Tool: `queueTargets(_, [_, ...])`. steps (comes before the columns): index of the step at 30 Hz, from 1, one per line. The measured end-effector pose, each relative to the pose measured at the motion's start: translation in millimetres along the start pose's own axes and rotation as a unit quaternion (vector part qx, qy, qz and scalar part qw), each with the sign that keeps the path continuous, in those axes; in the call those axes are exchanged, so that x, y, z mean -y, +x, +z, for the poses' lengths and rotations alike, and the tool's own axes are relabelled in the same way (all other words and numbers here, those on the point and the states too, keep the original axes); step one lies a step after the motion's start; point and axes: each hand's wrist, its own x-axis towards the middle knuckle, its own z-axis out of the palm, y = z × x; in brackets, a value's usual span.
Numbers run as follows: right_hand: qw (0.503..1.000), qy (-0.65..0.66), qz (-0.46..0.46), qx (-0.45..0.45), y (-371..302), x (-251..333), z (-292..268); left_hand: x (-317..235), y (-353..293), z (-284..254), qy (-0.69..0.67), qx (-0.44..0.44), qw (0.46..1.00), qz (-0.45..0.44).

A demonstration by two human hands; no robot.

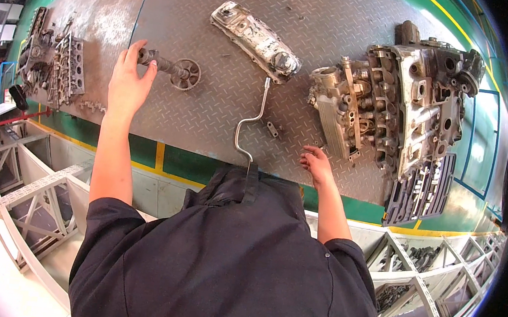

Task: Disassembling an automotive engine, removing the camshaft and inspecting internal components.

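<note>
On the left, my left hand [130,79] grips one end of a dark camshaft [163,64] between thumb and fingers. The camshaft lies sideways over the metal table, its round spoked gear [186,75] at the far end pointing right. My right hand [316,164] is at the table's near edge with loosely bent fingers and nothing visible in it. Beside it stands a large engine block [416,108] with a ribbed metal part [336,121] leaning on its left. Left of my right hand, a bent crank-shaped speed handle [240,132] reaches across the near edge.
A worn valve cover [256,41] lies at the far middle. Near the speed handle is a small metal plate [273,129]. More engine parts [67,68] crowd the far left. A tool tray [422,193] sits at the right edge, above white frame racks [422,275].
</note>
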Motion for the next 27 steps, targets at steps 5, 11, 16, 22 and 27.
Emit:
queueTargets(5, [1.0, 0.004, -0.005, -0.007, 2.2, 2.0, -1.0, -0.3, 2.0, 6.3, -0.036, 0.009, 0.999, -0.009])
queueTargets(11, [1.0, -0.002, -0.006, -0.012, -0.1, 2.7, -0.1, 4.5, 9.6, 19.5, -0.084, -0.065, 0.994, 0.028])
queueTargets(16, [0.999, -0.008, -0.002, -0.036, -4.5, -13.7, -7.4, -1.7, 58.9, 56.5, -0.14, -0.115, 0.983, 0.027])
queueTargets(22, [0.993, 0.045, -0.016, -0.109, -41.9, -39.8, -18.9, -75.6, 143.9, 141.8, -0.144, -0.102, 0.973, 0.149])
queueTargets(27, [0.979, 0.016, 0.014, -0.205, -101.4, -94.6, -30.8, -146.5, 162.8, 249.2, -0.034, 0.063, 0.961, 0.267])
